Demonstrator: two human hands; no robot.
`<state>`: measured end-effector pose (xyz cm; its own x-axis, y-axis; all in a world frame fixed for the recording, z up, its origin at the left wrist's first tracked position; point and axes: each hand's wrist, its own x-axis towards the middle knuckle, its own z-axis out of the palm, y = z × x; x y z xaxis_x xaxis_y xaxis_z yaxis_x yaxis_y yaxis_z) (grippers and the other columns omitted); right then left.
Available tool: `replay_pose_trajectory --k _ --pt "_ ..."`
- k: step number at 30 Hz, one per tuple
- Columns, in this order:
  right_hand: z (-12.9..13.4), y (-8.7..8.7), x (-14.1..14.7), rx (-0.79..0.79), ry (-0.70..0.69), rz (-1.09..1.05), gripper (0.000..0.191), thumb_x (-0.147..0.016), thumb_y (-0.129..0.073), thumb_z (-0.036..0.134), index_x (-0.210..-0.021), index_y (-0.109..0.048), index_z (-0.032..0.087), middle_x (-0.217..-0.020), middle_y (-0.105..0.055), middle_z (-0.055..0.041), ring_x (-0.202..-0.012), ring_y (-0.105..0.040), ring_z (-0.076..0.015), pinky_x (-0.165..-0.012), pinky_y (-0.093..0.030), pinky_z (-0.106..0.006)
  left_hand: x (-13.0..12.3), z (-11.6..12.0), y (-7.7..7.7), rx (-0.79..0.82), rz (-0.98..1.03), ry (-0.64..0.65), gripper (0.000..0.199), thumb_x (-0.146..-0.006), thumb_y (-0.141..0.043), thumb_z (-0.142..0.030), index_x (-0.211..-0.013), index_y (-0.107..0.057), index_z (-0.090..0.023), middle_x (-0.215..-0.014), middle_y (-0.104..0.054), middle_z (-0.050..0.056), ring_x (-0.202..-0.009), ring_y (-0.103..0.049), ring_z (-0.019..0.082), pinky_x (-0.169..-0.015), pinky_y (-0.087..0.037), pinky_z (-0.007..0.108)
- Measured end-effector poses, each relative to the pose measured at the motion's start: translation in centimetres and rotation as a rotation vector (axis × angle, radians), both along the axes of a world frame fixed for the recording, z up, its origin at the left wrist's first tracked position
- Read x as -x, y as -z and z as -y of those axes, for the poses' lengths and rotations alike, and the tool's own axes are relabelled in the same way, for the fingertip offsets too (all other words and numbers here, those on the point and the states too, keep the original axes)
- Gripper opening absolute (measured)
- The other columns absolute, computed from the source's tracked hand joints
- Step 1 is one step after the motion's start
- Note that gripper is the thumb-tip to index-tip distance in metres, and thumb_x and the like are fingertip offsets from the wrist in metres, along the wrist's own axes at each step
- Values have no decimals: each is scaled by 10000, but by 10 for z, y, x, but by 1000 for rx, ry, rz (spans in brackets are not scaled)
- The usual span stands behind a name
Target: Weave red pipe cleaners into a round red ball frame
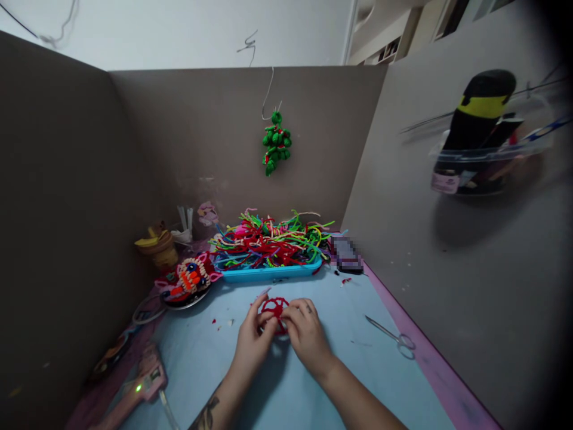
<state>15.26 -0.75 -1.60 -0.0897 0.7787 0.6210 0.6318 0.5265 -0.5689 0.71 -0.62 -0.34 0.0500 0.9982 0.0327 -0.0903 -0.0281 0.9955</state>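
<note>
A round red openwork piece of fuzzy pipe cleaner (278,306) is held up between both hands, just above the light blue table mat. My left hand (256,331) pinches its left side between thumb and fingers. From the right, my right hand (305,325) has its fingers bent and pressed on the piece's right edge. The fingers cover parts of the ring, so the exact grip points are hidden. Beyond the hands stands a blue tray (273,274) heaped with red, green, yellow and pink pipe cleaners (277,242).
Scissors (398,339) lie at right, a pink glue gun (150,376) with a lit green light at left. A plate of beaded-looking orange pieces (191,278) sits back left. A phone-like object (346,254) is beside the tray. A green ornament (276,143) hangs on the back panel; a tool holder (483,161) hangs right.
</note>
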Motion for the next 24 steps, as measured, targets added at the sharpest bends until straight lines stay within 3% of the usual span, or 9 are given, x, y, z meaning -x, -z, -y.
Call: replay_pose_trajectory --k 4,7,12,17,20,24 --pt "0 -3 -4 -19 -48 50 286 -823 -465 -5 -846 -641 219 -874 -567 -57 -880 -495 -222 -771 -469 -361 5 -2 -5 41 -73 -147 451 -787 -641 -438 -1129 -625 -145 -569 -599 -25 -536 -534 143 -549 -395 253" --pt "-1 -5 -7 -75 -91 117 323 -792 -461 -33 -852 -654 219 -875 -569 -54 -873 -489 -215 -785 -459 -364 9 -6 -7 -28 -136 -277 333 -746 -674 -429 -947 -680 -165 -695 -663 19 -650 -586 172 -612 -425 269" --pt "-1 -10 -9 -200 -131 222 243 -849 -503 53 -861 -672 227 -921 -595 -68 -916 -490 -227 -818 -453 -388 10 -10 -5 32 -157 -74 359 -646 -755 -372 -924 -699 -153 -675 -688 36 -645 -611 187 -605 -438 281" --pt "0 -14 -10 -227 -112 243 233 -891 -500 106 -891 -685 246 -936 -615 -72 -932 -503 -227 -836 -453 -403 10 -11 -7 48 -131 -106 384 -620 -778 -383 -919 -706 -154 -629 -657 11 -593 -581 162 -576 -426 267" --pt "1 -12 -8 -223 -115 235 216 -893 -522 127 -918 -687 264 -968 -619 -72 -963 -509 -235 -861 -457 -418 9 -10 -8 94 -52 -20 462 -596 -808 -407 -952 -708 -129 -536 -598 -19 -519 -532 135 -546 -401 253" --pt "2 -7 -5 -178 -44 74 291 -883 -476 87 -1014 -660 271 -1032 -603 -78 -1014 -524 -239 -881 -469 -428 6 -8 -6 117 103 -59 496 -593 -820 -418 -975 -697 -127 -574 -631 -5 -513 -543 126 -546 -414 246"
